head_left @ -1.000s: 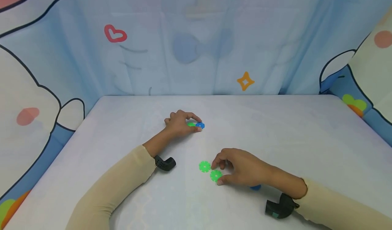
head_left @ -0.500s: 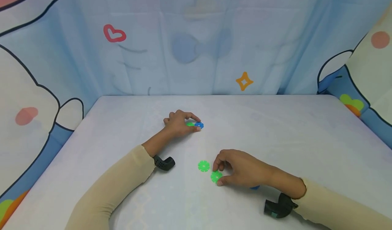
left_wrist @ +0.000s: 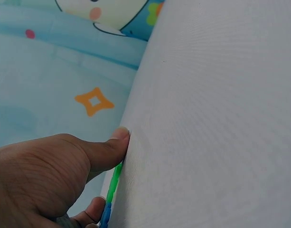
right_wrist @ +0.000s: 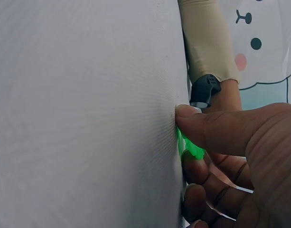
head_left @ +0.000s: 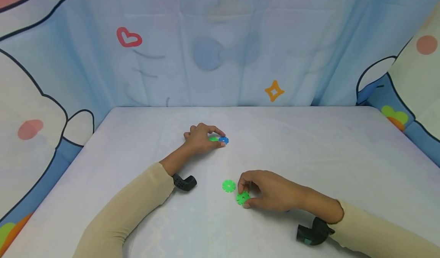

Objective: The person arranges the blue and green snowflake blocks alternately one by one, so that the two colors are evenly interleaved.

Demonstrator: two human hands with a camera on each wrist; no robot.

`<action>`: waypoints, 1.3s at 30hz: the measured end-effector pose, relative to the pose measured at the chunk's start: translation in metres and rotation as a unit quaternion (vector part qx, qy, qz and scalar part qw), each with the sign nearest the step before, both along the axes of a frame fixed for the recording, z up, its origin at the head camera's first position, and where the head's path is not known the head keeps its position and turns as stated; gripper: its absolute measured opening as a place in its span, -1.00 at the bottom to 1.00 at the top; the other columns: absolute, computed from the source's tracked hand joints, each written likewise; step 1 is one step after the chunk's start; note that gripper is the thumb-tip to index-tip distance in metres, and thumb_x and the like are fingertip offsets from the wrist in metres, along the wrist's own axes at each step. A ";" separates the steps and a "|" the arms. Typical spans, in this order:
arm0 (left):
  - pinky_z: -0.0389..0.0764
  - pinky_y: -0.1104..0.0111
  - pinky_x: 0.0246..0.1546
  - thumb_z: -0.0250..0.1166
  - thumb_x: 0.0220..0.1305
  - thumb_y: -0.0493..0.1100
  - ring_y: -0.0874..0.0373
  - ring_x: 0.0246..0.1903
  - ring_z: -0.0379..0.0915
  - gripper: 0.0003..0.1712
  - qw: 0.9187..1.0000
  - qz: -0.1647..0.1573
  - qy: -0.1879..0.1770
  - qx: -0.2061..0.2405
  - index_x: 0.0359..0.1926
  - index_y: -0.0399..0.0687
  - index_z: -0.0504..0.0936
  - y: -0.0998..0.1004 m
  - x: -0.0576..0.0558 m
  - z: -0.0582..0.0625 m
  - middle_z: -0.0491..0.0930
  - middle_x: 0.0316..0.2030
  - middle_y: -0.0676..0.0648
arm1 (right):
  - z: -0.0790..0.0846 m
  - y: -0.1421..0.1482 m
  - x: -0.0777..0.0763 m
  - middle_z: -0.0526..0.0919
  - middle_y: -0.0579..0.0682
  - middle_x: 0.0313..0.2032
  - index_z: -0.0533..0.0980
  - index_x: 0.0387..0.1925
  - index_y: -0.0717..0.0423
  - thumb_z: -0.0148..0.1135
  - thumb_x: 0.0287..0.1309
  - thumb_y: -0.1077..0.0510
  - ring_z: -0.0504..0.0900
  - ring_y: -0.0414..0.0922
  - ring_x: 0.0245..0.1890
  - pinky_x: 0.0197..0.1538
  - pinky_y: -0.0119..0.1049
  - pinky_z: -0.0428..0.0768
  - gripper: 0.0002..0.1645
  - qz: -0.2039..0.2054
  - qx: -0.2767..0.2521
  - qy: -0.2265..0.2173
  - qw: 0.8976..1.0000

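Observation:
My left hand (head_left: pixel 201 139) rests at the far middle of the table, thumb and index finger at opposite edges of a blue notched disc (head_left: pixel 224 140). Beside that disc, a green notched disc (head_left: pixel 214 139) lies partly under the hand. In the left wrist view both lie flat, the green disc (left_wrist: pixel 115 180) nearer the thumb. My right hand (head_left: pixel 271 191) pinches another green notched disc (head_left: pixel 242 198) between thumb and index finger. The right wrist view shows this green disc (right_wrist: pixel 195 148) tilted up from the table. A loose green notched disc (head_left: pixel 228 186) lies just left of it.
A sliver of blue (head_left: pixel 287 211) shows beneath the right hand, mostly hidden. Black wrist cameras (head_left: pixel 314 232) sit below both wrists. The white tabletop (head_left: pixel 309 136) meets a printed blue curtain (head_left: pixel 220 78) at its back edge.
My right index finger has come down onto the green disc, which now tilts in the pinch. The right hand has lowered slightly, covering more of the blue piece. The left hand stays still.

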State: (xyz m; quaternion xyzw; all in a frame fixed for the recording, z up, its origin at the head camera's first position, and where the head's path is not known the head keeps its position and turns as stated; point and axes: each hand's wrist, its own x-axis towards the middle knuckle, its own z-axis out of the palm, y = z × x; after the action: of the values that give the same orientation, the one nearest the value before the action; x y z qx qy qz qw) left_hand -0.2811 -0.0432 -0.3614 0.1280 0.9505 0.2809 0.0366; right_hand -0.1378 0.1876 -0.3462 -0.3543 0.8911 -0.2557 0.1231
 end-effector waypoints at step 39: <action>0.18 -0.04 0.04 0.43 0.09 0.25 -0.11 0.13 0.26 -0.64 1.000 0.008 0.000 -0.010 -0.05 0.50 0.70 0.001 0.004 0.003 0.49 0.17 -0.07 | -0.002 0.001 -0.006 0.59 -0.34 -0.32 0.68 -0.08 -0.19 0.46 0.04 -0.15 0.52 -0.33 -0.33 -0.25 -0.43 0.54 -0.62 0.028 -0.060 -0.008 0.998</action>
State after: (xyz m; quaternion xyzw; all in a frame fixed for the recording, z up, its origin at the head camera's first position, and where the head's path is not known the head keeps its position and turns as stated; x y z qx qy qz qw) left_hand -0.2775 -0.0424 -0.3587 0.1199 0.9543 0.2714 0.0353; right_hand -0.1439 0.1886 -0.3480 -0.3835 0.8629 -0.3083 0.1154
